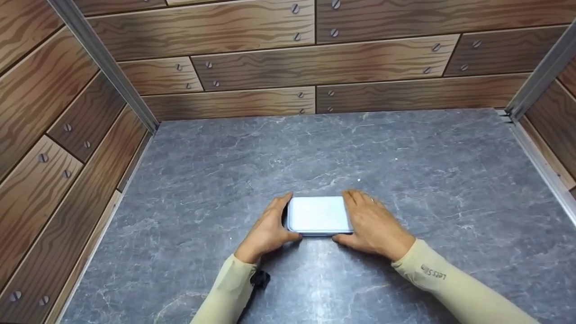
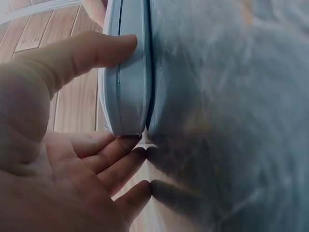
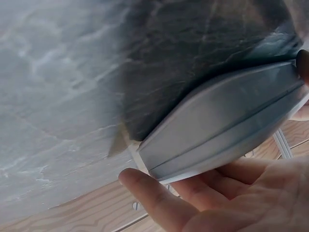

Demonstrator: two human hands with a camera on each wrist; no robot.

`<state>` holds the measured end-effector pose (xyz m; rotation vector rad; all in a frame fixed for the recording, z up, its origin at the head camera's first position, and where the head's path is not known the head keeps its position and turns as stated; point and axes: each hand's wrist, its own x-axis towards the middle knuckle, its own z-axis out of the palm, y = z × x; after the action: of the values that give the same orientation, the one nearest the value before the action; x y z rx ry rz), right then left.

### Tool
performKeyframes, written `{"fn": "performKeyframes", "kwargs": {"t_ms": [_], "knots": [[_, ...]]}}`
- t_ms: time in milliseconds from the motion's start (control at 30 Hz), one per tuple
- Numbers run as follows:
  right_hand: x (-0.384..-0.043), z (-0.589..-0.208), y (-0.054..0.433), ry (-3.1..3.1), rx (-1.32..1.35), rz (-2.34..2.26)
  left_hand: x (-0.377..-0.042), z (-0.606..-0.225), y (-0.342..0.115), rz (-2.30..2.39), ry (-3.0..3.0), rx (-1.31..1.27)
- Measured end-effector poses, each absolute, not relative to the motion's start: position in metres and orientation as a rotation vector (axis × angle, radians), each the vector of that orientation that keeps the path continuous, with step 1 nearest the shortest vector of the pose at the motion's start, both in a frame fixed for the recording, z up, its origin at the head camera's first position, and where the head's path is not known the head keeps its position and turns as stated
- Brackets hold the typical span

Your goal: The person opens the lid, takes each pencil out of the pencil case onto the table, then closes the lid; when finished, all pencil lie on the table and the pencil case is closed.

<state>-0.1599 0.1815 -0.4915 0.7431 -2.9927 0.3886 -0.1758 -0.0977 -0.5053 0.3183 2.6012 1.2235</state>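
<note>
A flat pale-blue box with rounded corners lies on the grey marbled tabletop, its long side facing me. In the left wrist view a thin seam runs along the side of the box. My left hand grips its left end, thumb on the front side and fingers round the end. My right hand holds the right end, its fingers over the far corner and its thumb at the front edge. The right wrist view shows the right hand's fingers at a corner of the box.
Wood-patterned panels wall the table at the back and both sides. Metal posts stand at the corners. A few small white specks lie on the tabletop. A small black object sits at the left wrist.
</note>
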Motion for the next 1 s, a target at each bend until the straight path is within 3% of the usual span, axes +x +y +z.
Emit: {"fn": "performKeyframes", "kwargs": {"t_ms": [1000], "knots": [[-0.1626, -0.4907, 0.1829, -2.951, 0.797, 0.369, -0.1764, -0.507, -0.0937, 1.138, 2.75, 0.42]]}}
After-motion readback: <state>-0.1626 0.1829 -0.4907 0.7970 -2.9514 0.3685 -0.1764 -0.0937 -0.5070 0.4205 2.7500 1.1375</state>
